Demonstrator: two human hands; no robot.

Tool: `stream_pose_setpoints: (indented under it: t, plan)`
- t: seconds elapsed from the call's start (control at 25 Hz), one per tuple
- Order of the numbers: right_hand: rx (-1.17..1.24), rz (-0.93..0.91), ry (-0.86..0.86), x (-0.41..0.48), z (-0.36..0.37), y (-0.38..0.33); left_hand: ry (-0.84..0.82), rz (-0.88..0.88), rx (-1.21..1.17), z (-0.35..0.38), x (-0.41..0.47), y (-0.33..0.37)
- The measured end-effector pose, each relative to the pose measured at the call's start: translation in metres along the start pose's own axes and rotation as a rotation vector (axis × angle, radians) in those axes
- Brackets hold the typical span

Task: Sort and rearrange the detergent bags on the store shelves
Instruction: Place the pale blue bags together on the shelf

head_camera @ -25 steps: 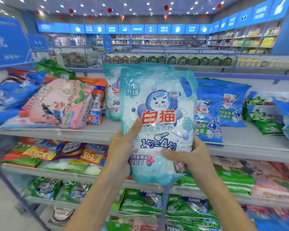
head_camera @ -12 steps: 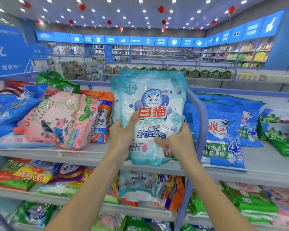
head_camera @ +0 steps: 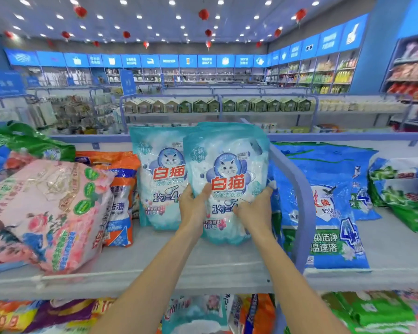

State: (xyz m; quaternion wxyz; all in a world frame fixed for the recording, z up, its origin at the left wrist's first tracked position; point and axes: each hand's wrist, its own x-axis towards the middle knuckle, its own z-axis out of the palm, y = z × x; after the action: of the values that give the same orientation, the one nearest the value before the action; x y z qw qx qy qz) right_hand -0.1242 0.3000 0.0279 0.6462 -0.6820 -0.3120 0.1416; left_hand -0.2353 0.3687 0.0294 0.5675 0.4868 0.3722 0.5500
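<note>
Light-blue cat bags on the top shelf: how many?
2. One cat bag upright in both hands beside the divider; a second stands just left, behind it. More may be hidden.

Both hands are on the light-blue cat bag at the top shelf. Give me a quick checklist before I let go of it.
1. Both-hand grip: left hand and right hand hold the cat bag: ok.
2. Bag upright, label facing out: ok.
3. Beside the matching cat bag, overlapping its right edge: ok.
4. Bottom resting on the shelf: cannot tell.
5. Clear of the blue divider rail: cannot tell, very close.
6. Support behind so it won't topple: cannot tell.
</note>
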Motion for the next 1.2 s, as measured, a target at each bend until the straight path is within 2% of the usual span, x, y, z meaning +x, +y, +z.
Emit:
stream_pose_setpoints:
  t: [0.08, 0.2, 0.28, 0.44, 0.6, 0.76, 1.0, 1.08, 1.2]
  plan:
    - [0.006, 0.023, 0.010, 0.016, 0.011, 0.014, -0.023, 0.026, 0.046, 0.001, 0.010, -0.002]
    - [0.023, 0.075, 0.029, 0.027, 0.015, 0.017, -0.168, 0.006, 0.120, -0.005, 0.021, -0.007]
    - [0.094, 0.091, 0.064, 0.031, 0.018, 0.017, -0.224, 0.076, 0.181, -0.013, 0.026, -0.010]
    - [0.134, 0.087, 0.070, 0.035, 0.025, 0.020, -0.233, 0.203, 0.241, -0.021, 0.040, -0.007]
    - [0.025, 0.078, -0.002, 0.034, 0.019, 0.034, -0.185, 0.282, 0.431, -0.029, 0.026, -0.028]
    - [-0.192, 0.139, -0.081, 0.022, 0.018, 0.056, -0.204, 0.333, 0.675, -0.038, 0.001, -0.038]
    - [-0.393, 0.157, -0.160, 0.014, 0.013, 0.033, -0.142, 0.305, 0.882, -0.026, -0.010, -0.030]
    - [-0.451, 0.125, -0.127, 0.006, 0.011, 0.032, -0.160, 0.251, 0.953, -0.027, -0.017, -0.028]
    - [-0.555, -0.018, -0.125, -0.021, 0.003, 0.030, -0.208, 0.224, 1.068, -0.035, -0.029, -0.026]
